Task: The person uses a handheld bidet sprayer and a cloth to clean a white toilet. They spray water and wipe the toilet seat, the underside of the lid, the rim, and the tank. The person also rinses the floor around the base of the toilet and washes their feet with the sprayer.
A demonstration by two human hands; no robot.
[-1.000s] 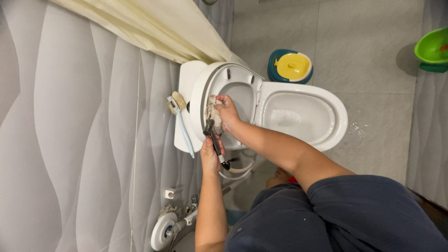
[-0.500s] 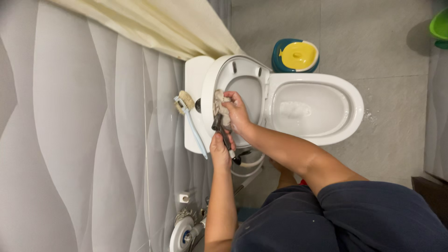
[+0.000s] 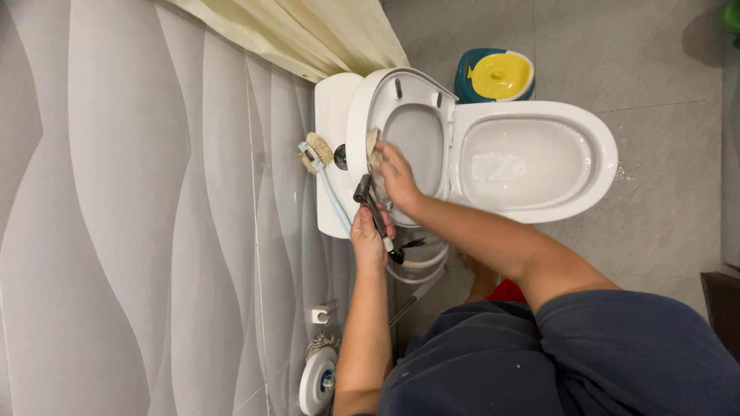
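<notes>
Room: grey tiled floor (image 3: 655,69), wavy wall panels (image 3: 154,231).
Left hand (image 3: 368,240): fist round bidet sprayer (image 3: 374,216), nozzle toward raised toilet seat (image 3: 362,115).
Right hand (image 3: 399,176): pressing rag (image 3: 375,150) on seat.

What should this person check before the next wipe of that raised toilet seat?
1. Cloth held in the right hand and pressed against the raised seat: ok.
2. Left hand closed firmly round the dark spray handle: ok.
3. Water running from the spray handle: cannot tell.
4. Hose free of kinks: cannot tell; it loops below the hands and is partly hidden.
5. Brush lying on the tank, apart from both hands: ok.
6. Floor dry beside the bowl: not ok; a few droplets show there.
</notes>
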